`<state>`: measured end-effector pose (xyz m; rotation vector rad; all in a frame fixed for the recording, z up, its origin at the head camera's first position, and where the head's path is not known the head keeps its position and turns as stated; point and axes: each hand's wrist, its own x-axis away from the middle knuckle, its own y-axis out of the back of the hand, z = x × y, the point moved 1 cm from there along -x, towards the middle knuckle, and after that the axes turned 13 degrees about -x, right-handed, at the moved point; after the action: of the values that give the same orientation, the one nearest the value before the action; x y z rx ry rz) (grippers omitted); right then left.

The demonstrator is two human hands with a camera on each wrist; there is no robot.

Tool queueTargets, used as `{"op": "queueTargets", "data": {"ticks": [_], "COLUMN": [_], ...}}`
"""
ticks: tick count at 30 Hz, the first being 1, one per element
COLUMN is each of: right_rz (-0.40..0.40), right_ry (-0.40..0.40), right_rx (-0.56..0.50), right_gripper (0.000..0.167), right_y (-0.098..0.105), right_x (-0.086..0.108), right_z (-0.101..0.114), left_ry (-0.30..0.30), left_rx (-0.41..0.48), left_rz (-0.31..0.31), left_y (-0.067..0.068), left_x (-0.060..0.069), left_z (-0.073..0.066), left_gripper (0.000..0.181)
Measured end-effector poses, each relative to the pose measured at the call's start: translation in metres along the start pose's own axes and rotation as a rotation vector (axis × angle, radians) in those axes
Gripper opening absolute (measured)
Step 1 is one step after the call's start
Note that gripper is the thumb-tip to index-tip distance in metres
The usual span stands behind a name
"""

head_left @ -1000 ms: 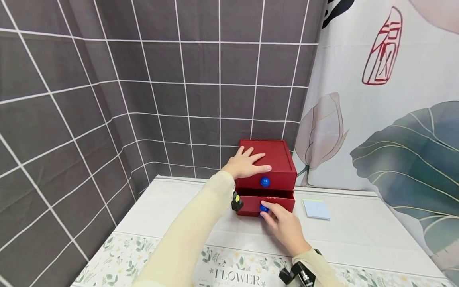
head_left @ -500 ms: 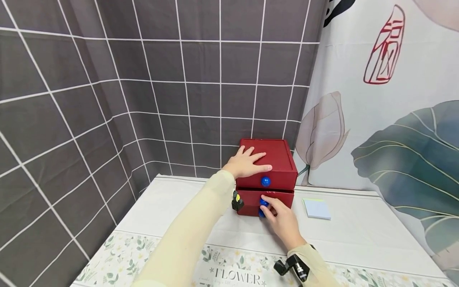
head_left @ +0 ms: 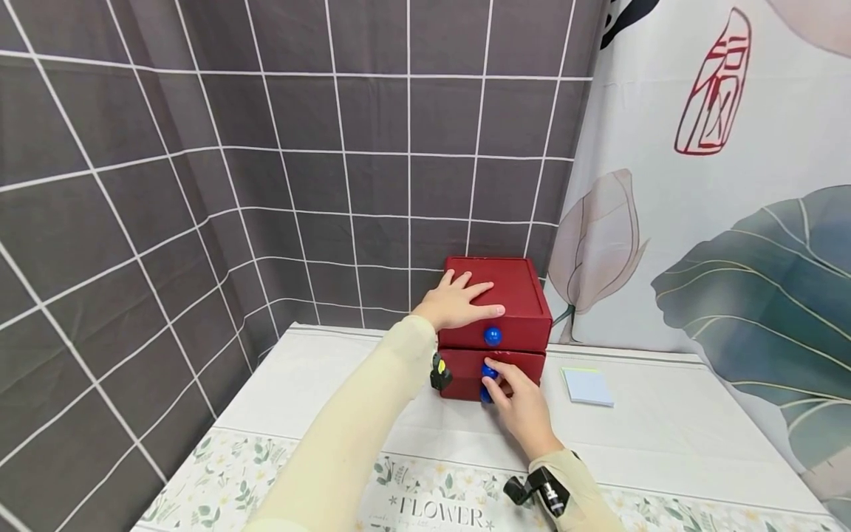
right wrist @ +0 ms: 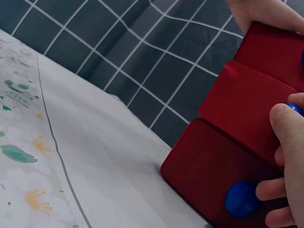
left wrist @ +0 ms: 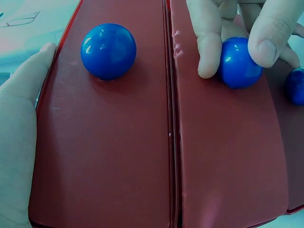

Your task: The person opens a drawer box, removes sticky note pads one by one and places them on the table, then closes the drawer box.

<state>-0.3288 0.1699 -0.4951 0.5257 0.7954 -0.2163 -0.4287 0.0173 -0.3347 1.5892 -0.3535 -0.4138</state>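
Observation:
A red drawer box [head_left: 509, 284] has its fronts stacked one above another, each with a round blue knob. My left hand [head_left: 454, 305] lies on its top with the fingers spread. Thumb and fingertips of my right hand [head_left: 525, 408] pinch the middle knob [left wrist: 240, 64], also partly visible in the right wrist view. Only a narrow dark seam shows between the upper front [left wrist: 102, 137] and the middle front [left wrist: 228, 142]. The lower front [right wrist: 204, 166] carries a knob [right wrist: 242, 199] beside my curled lower fingers. The upper knob [head_left: 493, 336] is untouched.
A pad of pale blue paper [head_left: 588, 388] lies right of the box on the white tabletop [head_left: 671, 428]. Behind stands a dark cloth with a white grid [head_left: 372, 185], and a printed curtain [head_left: 618, 133] hangs at the right. A floral strip [head_left: 226, 473] runs along the front.
The middle drawer has moved inward with my right hand on its knob, and the dark opening above it has narrowed to a seam. My left hand stays on the box top.

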Motion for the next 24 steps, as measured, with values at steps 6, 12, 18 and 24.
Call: {"op": "queueTargets", "data": {"ticks": [6,12,18,24], "right_rz": [-0.001,0.002,0.005,0.001], "right_ry": [-0.016,-0.038,-0.046,-0.046], "right_rx": [0.0,-0.002,-0.005,0.0], "right_gripper": [0.039,0.039,0.039,0.039], "right_y": [-0.0014,-0.0015,-0.0021,-0.0035], "right_x": [-0.0012,-0.0034,-0.0053,-0.0043], "right_z": [-0.0028,-0.0045,-0.0051,-0.0074], "left_ry": [-0.003,-0.01,-0.014,-0.018], "left_rx": [0.002,0.017,0.022,0.012], "left_rz": [0.002,0.0,0.0,0.015], "left_y": [0.002,0.0035,0.0041,0.0032], "left_x": [0.0018,0.002,0.0014,0.0013], "left_z": [0.0001,0.0005,0.0011,0.0003], "left_gripper": [0.079,0.079,0.079,0.08]}}
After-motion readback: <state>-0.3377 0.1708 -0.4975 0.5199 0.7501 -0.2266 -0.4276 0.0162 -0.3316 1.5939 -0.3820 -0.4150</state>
